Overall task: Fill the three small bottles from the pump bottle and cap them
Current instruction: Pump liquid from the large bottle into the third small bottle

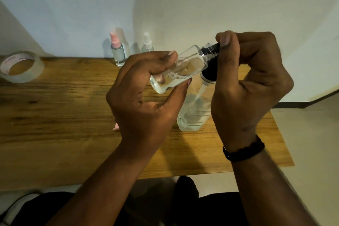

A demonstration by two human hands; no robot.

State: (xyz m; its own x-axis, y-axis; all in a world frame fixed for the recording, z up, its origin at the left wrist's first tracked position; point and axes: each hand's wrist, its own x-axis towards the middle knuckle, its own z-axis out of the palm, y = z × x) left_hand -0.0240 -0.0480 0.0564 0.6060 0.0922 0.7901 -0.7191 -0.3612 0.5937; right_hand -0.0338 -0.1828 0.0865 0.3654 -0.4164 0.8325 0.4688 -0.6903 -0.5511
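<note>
Fingers of the left hand (145,86) grip the tilted small bottle (180,69) so its neck meets the black nozzle (213,47) pinched by the right hand (251,79), likely for filling.

A wooden table (64,134) is standing against the wall, carrying a roll of clear tape (21,67) at its far left, two capped small bottles (118,52) (147,45) upright along the back edge, and a large clear pump bottle (194,113) nearer the right.
</note>
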